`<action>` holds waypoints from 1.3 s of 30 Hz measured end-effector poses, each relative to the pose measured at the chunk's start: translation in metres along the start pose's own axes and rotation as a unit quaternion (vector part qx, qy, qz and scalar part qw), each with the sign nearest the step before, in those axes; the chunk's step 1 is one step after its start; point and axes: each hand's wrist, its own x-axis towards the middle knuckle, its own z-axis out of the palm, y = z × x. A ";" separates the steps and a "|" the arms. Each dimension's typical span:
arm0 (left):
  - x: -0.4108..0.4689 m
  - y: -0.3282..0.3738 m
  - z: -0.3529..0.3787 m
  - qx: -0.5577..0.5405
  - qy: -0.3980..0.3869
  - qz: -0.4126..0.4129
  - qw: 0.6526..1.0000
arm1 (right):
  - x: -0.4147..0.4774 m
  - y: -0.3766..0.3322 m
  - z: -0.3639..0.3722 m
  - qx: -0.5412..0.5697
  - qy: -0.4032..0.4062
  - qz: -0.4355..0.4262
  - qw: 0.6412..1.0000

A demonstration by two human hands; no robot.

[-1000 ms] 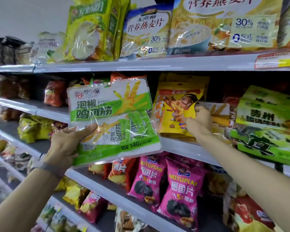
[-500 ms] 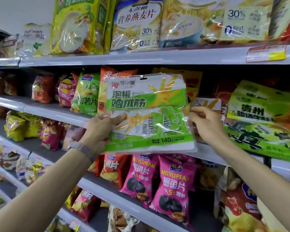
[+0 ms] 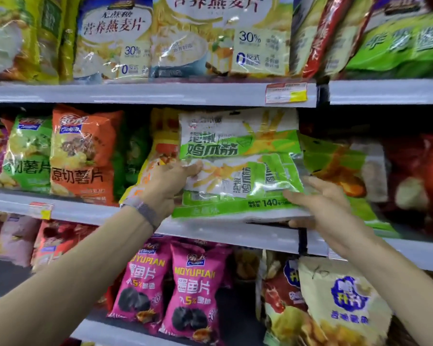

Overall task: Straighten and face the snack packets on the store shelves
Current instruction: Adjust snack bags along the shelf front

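Head view, centre frame: we're setting the green-and-white packet (image 3: 238, 163) onto the middle shelf (image 3: 225, 232), front facing out. Left hand (image 3: 165, 186) pinches the packet's left edge, thumb on the front and fingers curled behind, closed on it. Right hand (image 3: 328, 208) sits at the lower right corner with fingers spread and fairly flat; we can't tell whether it actually grips or just props the bottom edge. Packet is upright with a slight tilt, its bottom edge at the shelf lip, in front of a yellow bag (image 3: 158, 151) and overlapping a green bag (image 3: 335, 158) at right.

To do it well, we'd say: seat the bottom seam fully on the shelf, square it to the lip, keep the printed face forward, and let go on the left only once it stands. Soft film, likely to slump, so lean it back on the bags behind.

Surroundings: white metal shelving, yellow price tag (image 3: 286, 93) on the upper rail. Oatmeal bags (image 3: 185, 38) top centre, orange chip bag (image 3: 83, 156) mid left, pink bags (image 3: 190, 290) lower centre. Store aisle, crowded shelves, edges blurred.
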 end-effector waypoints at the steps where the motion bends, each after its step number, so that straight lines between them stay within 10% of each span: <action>1: -0.002 0.000 0.010 0.010 -0.006 -0.001 1.000 | 0.003 0.003 -0.010 -0.003 0.009 0.000 1.000; 13: 0.000 -0.007 0.118 0.021 -0.067 0.005 0.998 | 0.041 0.013 -0.112 -0.136 0.112 0.002 0.984; 23: 0.005 -0.041 0.180 0.075 -0.046 0.086 0.992 | 0.021 0.009 -0.150 -0.516 0.134 -0.038 0.846; 30: -0.023 -0.057 0.160 0.324 -0.102 0.240 0.910 | 0.001 0.010 -0.161 -0.560 0.090 -0.069 0.820; 39: -0.028 -0.040 0.115 0.459 -0.154 0.235 0.843 | -0.001 -0.001 -0.171 -0.577 0.055 -0.049 0.814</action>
